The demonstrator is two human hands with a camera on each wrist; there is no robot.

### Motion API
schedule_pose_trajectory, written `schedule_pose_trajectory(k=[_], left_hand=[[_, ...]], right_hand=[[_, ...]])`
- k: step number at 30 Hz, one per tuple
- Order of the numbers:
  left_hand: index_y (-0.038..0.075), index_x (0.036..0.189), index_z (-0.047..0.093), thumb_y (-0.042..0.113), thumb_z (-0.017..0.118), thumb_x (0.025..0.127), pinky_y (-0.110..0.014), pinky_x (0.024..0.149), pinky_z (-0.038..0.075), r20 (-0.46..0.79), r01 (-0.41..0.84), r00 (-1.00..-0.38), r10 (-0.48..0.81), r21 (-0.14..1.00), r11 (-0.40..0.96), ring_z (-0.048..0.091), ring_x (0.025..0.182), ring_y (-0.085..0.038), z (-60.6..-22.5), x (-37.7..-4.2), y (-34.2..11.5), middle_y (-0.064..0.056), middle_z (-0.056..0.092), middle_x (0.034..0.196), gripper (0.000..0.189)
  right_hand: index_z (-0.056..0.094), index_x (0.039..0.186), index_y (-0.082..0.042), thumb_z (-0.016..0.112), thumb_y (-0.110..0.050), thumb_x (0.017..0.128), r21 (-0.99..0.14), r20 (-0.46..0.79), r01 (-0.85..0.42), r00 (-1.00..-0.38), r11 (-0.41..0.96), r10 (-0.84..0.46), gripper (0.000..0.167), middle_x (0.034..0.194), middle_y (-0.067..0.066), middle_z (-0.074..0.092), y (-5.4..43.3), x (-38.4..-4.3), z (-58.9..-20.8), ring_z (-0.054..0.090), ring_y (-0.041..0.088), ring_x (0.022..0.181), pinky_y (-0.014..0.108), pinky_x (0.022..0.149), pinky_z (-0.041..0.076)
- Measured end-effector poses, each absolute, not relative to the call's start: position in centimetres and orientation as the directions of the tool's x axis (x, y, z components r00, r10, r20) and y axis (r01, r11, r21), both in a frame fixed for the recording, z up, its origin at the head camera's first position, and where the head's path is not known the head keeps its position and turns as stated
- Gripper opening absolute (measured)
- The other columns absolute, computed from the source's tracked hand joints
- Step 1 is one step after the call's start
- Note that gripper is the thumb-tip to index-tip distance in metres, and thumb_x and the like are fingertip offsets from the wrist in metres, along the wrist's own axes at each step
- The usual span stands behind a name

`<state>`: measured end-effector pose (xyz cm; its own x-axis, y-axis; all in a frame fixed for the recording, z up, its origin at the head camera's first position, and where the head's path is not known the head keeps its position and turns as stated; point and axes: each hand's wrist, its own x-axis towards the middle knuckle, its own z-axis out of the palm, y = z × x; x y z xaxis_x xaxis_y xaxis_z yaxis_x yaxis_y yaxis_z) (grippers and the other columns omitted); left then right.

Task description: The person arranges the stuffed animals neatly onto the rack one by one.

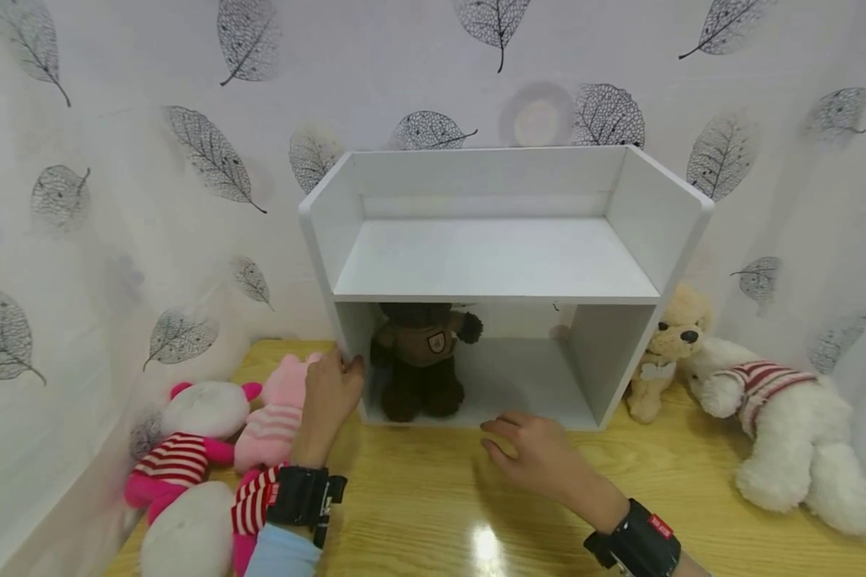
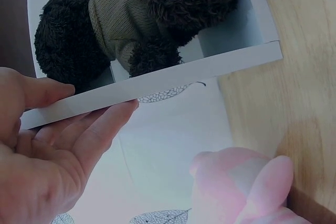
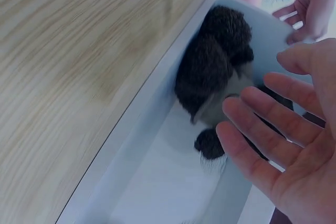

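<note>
A white two-tier shelf (image 1: pixel 498 260) stands on the wooden table. In its lower compartment, at the left, a dark brown plush bear (image 1: pixel 422 357) in a knitted top with a badge stands upright, its head hidden by the upper board. My left hand (image 1: pixel 329 389) grips the front edge of the shelf's left side panel; in the left wrist view the thumb lies inside and the fingers outside. In front of the lower compartment, right of the bear, my right hand (image 1: pixel 541 461) hovers with spread fingers and holds nothing. The right wrist view shows its open palm (image 3: pixel 310 166).
Left of the shelf lie a pink plush pig (image 1: pixel 274 425) and two plush toys in red-striped clothes, one with a white head (image 1: pixel 205 409). At the right are a tan plush dog (image 1: pixel 660 353) and a white plush toy (image 1: pixel 787 433). A leaf-patterned curtain (image 1: pixel 144 240) hangs behind.
</note>
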<state>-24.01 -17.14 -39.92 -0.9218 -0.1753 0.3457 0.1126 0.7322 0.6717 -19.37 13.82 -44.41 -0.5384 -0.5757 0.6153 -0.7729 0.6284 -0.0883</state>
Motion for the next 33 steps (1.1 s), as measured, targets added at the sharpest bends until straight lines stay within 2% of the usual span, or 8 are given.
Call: schedule_pose_trajectory(k=[5,8,12,15,23,27,30,33], left_hand=[[-0.003,0.094,0.063,0.016,0.056,0.097,-0.048,0.064,0.053,0.360,0.119,-0.915,-0.182,0.672,0.731,0.068,0.077,-0.041,-39.7,-23.8,-17.0,-0.028,0.071,0.088,0.021],[-0.003,0.096,0.064,0.016,0.056,0.097,-0.051,0.067,0.053,0.366,0.122,-0.912,-0.183,0.670,0.732,0.069,0.080,-0.044,-39.8,-23.8,-17.0,-0.029,0.072,0.090,0.020],[-0.003,0.097,0.064,0.016,0.056,0.098,-0.053,0.069,0.054,0.368,0.125,-0.912,-0.179,0.667,0.735,0.069,0.081,-0.045,-39.9,-23.8,-17.0,-0.029,0.072,0.091,0.021],[-0.003,0.098,0.065,0.017,0.056,0.098,-0.054,0.070,0.055,0.367,0.129,-0.913,-0.177,0.673,0.729,0.070,0.081,-0.044,-40.0,-23.9,-17.1,-0.029,0.073,0.093,0.022],[-0.004,0.100,0.065,0.017,0.055,0.099,-0.053,0.070,0.056,0.347,0.116,-0.921,-0.178,0.679,0.725,0.070,0.084,-0.046,-40.1,-24.0,-17.0,-0.031,0.072,0.094,0.023],[-0.004,0.104,0.065,0.017,0.055,0.099,-0.053,0.069,0.056,0.343,0.114,-0.923,-0.176,0.679,0.726,0.070,0.084,-0.046,-40.1,-24.0,-17.0,-0.032,0.072,0.095,0.024],[-0.004,0.104,0.065,0.017,0.056,0.099,-0.053,0.069,0.056,0.351,0.119,-0.920,-0.176,0.676,0.727,0.070,0.084,-0.046,-40.1,-24.1,-17.0,-0.031,0.072,0.095,0.024],[-0.003,0.101,0.065,0.017,0.056,0.099,-0.053,0.069,0.056,0.362,0.127,-0.915,-0.177,0.676,0.726,0.070,0.082,-0.045,-40.3,-24.1,-17.0,-0.030,0.072,0.093,0.022]], right_hand=[[0.079,0.094,-0.013,0.083,-0.013,0.080,-0.081,0.679,-0.776,-0.503,0.626,-0.535,0.015,0.084,-0.004,0.075,16.4,-18.9,-43.9,0.070,0.007,0.066,0.019,0.057,0.053],[0.078,0.092,-0.013,0.075,-0.019,0.091,-0.074,0.717,-0.780,-0.474,0.621,-0.510,0.008,0.083,-0.004,0.075,18.2,-18.6,-43.5,0.068,0.006,0.062,0.016,0.053,0.049],[0.079,0.091,-0.013,0.053,-0.037,0.106,-0.066,0.759,-0.762,-0.457,0.644,-0.463,0.038,0.081,-0.004,0.075,20.7,-18.4,-42.9,0.065,0.005,0.057,0.013,0.049,0.043],[0.078,0.090,-0.012,0.045,-0.044,0.107,-0.079,0.786,-0.749,-0.453,0.658,-0.421,0.049,0.078,-0.002,0.075,22.6,-18.3,-42.4,0.064,0.006,0.055,0.013,0.047,0.040],[0.079,0.090,-0.004,0.059,-0.032,0.096,-0.079,0.812,-0.554,-0.518,0.829,-0.269,0.035,0.076,0.010,0.076,28.2,-17.7,-40.9,0.061,0.019,0.048,0.018,0.040,0.035],[0.077,0.099,0.000,0.063,-0.027,0.087,-0.102,0.821,-0.401,-0.551,0.910,-0.151,0.032,0.084,0.017,0.075,31.5,-17.6,-40.2,0.062,0.030,0.059,0.026,0.047,0.038],[0.073,0.108,0.004,0.067,-0.021,0.083,-0.149,0.809,-0.251,-0.587,0.957,-0.028,0.036,0.099,0.026,0.071,34.0,-17.6,-40.0,0.062,0.046,0.079,0.046,0.057,0.046],[0.060,0.126,0.008,0.068,-0.017,0.084,-0.229,0.692,-0.032,-0.708,0.973,0.140,0.050,0.124,0.040,0.056,36.2,-17.6,-39.8,0.053,0.063,0.102,0.070,0.070,0.044]])
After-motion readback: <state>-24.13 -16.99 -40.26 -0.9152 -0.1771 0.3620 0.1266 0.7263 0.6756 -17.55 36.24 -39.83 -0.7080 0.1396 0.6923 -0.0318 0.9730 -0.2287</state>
